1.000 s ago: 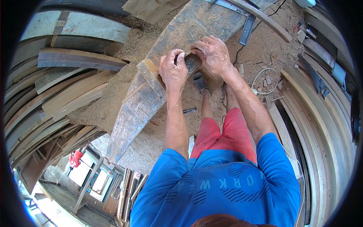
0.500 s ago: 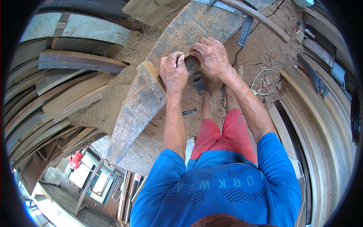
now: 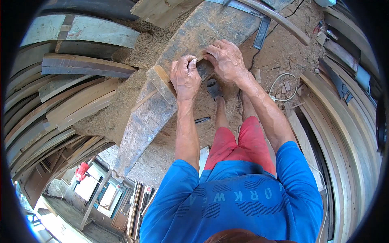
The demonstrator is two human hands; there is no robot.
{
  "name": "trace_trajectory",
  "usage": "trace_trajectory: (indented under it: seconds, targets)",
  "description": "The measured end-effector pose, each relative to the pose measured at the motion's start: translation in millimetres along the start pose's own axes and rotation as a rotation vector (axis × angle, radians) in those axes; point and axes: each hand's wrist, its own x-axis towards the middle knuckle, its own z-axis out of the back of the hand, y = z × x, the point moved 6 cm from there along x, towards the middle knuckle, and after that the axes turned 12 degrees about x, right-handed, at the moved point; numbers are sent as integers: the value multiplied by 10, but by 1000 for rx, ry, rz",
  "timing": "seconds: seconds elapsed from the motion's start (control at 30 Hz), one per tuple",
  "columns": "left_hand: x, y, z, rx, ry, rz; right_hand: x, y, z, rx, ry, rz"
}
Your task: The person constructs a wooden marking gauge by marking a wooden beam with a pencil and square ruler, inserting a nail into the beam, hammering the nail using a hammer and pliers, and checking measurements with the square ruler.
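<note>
Between my two hands runs a small strip of wood (image 3: 200, 55), held over the near edge of the worn workbench plank (image 3: 142, 121). My left hand (image 3: 185, 77) is closed, thumb and fingers pinching the strip's left end. On the other end, my right hand (image 3: 225, 59) is closed with its fingers curled over the wood. Most of the strip is hidden by my fingers. Just left of my left hand, a wooden block (image 3: 162, 81) rests on the plank, with a thin stick (image 3: 144, 101) beside it.
Boards are stacked along the left (image 3: 81, 101) and long timbers (image 3: 336, 133) along the right. A metal square (image 3: 239, 7) and a curved wooden piece (image 3: 279, 20) lie at the plank's far end. A coiled cable (image 3: 283, 87) and a handsaw (image 3: 336, 81) lie to the right.
My left hand has shifted very slightly left. Both hands keep their grip on the strip, and the rest looks the same.
</note>
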Motion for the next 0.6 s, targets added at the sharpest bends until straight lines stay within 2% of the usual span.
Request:
trace_trajectory:
  seconds: [0.6]
  targets:
    - [14,-32,-14,8,-15,-66,8,15,5,8,9,-9]
